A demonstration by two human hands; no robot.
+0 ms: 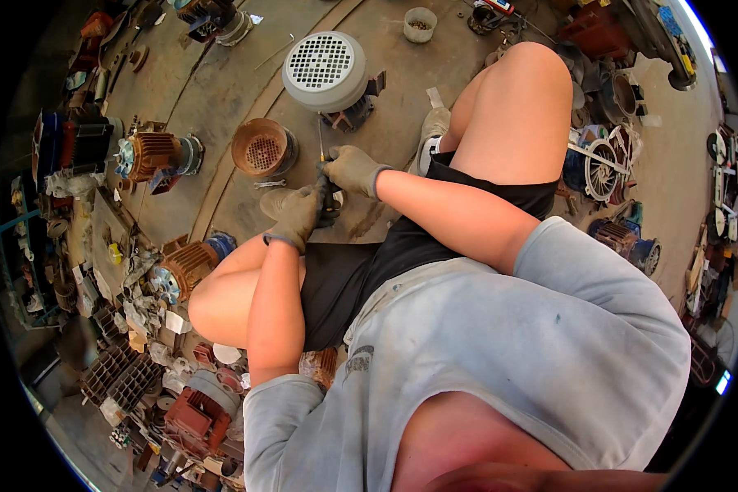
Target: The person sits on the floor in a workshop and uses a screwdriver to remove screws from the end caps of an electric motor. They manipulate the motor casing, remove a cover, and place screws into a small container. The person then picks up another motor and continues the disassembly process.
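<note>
My left hand, in a grey-brown work glove, is closed around the dark handle of a screwdriver. My right hand, gloved alike, pinches the tool higher up, by a yellow band near its shaft. The thin shaft points away from me, and its tip meets the near lower edge of a grey electric motor. A round fan cover with a square-holed grille tops that motor. Left of the shaft stands a rusty round fan cover, open side up. My fingers partly hide the handle.
A small bowl of metal bits stands beyond the motor. To the left sits a rusty brown motor, and another brown motor lies beside my left knee. Piled parts crowd the lower left. A spoked wheel is on the right.
</note>
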